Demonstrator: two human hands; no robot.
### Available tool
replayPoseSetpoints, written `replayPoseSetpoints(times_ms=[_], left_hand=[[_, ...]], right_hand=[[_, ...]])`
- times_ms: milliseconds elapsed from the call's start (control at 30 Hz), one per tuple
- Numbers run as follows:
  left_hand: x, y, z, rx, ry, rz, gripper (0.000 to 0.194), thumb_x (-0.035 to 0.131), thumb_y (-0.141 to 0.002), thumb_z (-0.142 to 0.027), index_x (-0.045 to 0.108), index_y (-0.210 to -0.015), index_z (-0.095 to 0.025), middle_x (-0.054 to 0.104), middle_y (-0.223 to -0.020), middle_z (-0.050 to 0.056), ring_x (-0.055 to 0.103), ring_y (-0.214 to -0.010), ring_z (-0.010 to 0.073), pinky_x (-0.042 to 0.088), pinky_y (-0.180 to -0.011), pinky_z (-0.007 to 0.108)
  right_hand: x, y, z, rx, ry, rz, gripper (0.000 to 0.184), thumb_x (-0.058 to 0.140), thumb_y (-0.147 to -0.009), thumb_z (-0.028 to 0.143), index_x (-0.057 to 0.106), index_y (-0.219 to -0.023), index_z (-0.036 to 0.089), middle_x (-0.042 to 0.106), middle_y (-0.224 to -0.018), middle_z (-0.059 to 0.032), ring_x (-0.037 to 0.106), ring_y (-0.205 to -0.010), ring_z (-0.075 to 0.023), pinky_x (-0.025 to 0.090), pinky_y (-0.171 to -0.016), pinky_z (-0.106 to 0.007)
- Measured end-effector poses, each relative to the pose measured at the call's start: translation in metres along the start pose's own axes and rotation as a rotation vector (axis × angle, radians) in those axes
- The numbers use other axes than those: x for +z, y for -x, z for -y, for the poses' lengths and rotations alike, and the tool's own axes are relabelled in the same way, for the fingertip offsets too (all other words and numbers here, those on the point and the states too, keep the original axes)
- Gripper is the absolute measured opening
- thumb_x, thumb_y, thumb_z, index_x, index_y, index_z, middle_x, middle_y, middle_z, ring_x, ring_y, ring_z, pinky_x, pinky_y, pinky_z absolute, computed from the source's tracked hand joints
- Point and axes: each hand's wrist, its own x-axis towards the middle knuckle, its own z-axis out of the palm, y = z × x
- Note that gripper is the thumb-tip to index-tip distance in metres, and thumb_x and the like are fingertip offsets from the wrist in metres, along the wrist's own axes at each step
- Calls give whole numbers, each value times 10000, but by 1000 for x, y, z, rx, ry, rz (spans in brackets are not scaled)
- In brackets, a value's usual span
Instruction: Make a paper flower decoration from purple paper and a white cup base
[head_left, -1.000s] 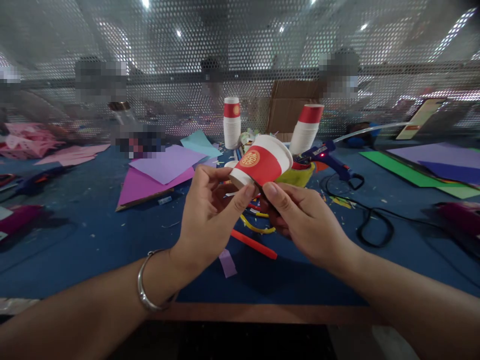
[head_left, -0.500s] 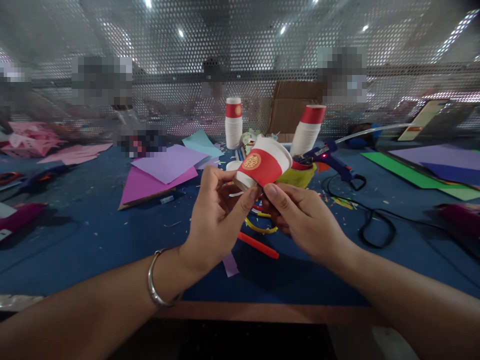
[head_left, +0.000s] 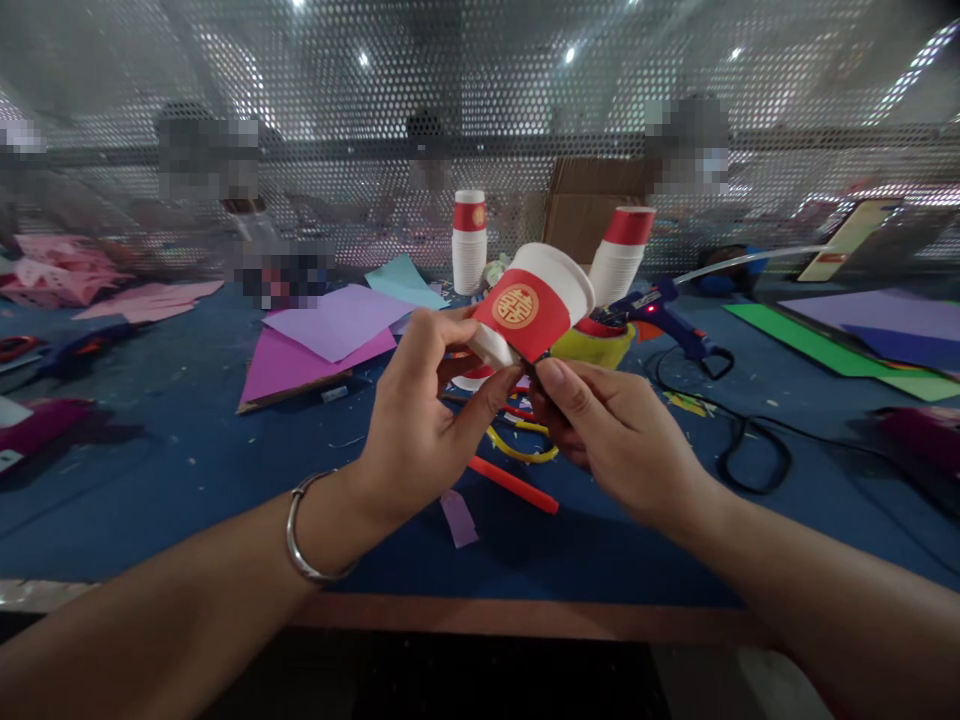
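Observation:
A red and white paper cup (head_left: 531, 308) with a gold emblem is tilted above the table, its rim up to the right. My left hand (head_left: 424, 410) is closed on the cup's base, thumb below and forefinger on the side. Against the cup's lower edge, my right hand (head_left: 607, 425) is pinched shut. A thin dark sliver shows at its thumb tip, but what it is cannot be made out. Beneath the hands lie a red marker-like stick (head_left: 517, 487), a yellow curved handle (head_left: 525, 455) and a purple paper scrap (head_left: 458, 518).
Two stacks of paper cups, one upright (head_left: 469, 245) and one leaning (head_left: 622, 245), stand behind. A blue glue gun (head_left: 671, 315) with a black cord (head_left: 757, 425) rests by a yellow container (head_left: 596, 345). Purple paper (head_left: 345, 320) lies left, green card (head_left: 832, 345) right. People sit beyond the mesh.
The cup has been raised slightly and turned, so its emblem faces me more fully. Both hands stay at its base, and the left wrist has shifted a little to the left.

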Motion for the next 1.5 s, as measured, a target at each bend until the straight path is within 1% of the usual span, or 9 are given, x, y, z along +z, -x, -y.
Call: replayPoseSetpoints(times_ms=[100, 167, 367, 533, 733, 967, 1267, 1400, 1500], left_hand=[[-2, -3, 1, 2, -29, 15, 387, 748, -820, -101, 526, -1105, -240, 595, -1199, 60, 657, -1078, 193, 613, -865, 321], [-2, -4, 0, -53, 14, 16, 356, 752, -824, -124, 519, -1069, -233, 612, -1157, 51, 669, -1032, 181, 612, -846, 315], [4, -5, -5, -441, 275, 2, 290, 750, -863, -279, 479, -942, -212, 657, -875, -7, 666, -765, 113, 572, -676, 236], [7, -3, -6, -595, 368, -50, 286, 764, -851, -268, 501, -942, -202, 673, -877, -11, 662, -789, 102, 571, -752, 250], [9, -4, -12, -524, 414, -79, 300, 764, -851, -240, 479, -940, -212, 677, -875, -24, 692, -800, 111, 581, -756, 259], [11, -2, -14, -395, 338, -77, 271, 744, -867, -204, 488, -957, -201, 675, -932, 7, 678, -822, 107, 581, -724, 231], [8, 4, -13, -256, 212, -16, 293, 709, -882, -189, 488, -1065, -248, 640, -1134, 49, 665, -1027, 172, 599, -894, 342], [3, 3, -11, -178, 110, 46, 350, 747, -836, -146, 517, -1080, -248, 607, -1259, 70, 648, -1111, 202, 595, -943, 371], [1, 0, -12, -218, 137, 53, 339, 757, -831, -148, 517, -1053, -239, 620, -1244, 64, 658, -1087, 193, 588, -957, 376]], right_hand=[[1, -1, -1, 32, -33, -5, 518, 528, -932, 651, 531, -705, 185, 392, -582, 47, 325, -486, -50, 225, -398, -198], [2, -3, -3, 66, -81, -5, 519, 547, -918, 657, 535, -706, 182, 406, -591, 48, 325, -472, -41, 215, -388, -192], [4, -5, -7, 137, -154, -18, 525, 611, -862, 678, 553, -708, 179, 385, -580, 61, 313, -445, -37, 208, -362, -184], [4, -4, -7, 103, -118, -23, 531, 594, -875, 675, 568, -705, 173, 407, -592, 51, 325, -458, -37, 226, -371, -184], [2, -1, -2, 56, -77, -23, 500, 567, -916, 636, 568, -715, 178, 441, -613, 43, 341, -478, -40, 240, -384, -186], [2, 0, -3, 28, -67, -2, 496, 561, -933, 611, 521, -679, 186, 369, -569, 66, 303, -462, -41, 228, -383, -188], [2, 3, 1, 1, -48, -4, 492, 567, -923, 617, 508, -672, 198, 366, -572, 58, 310, -467, -58, 235, -385, -210], [3, 2, 1, 30, -81, -12, 509, 584, -891, 653, 523, -668, 200, 357, -573, 54, 297, -467, -66, 220, -373, -222], [4, 1, 2, 50, -117, -16, 495, 613, -874, 650, 549, -681, 198, 343, -551, 63, 278, -453, -63, 201, -369, -223]])
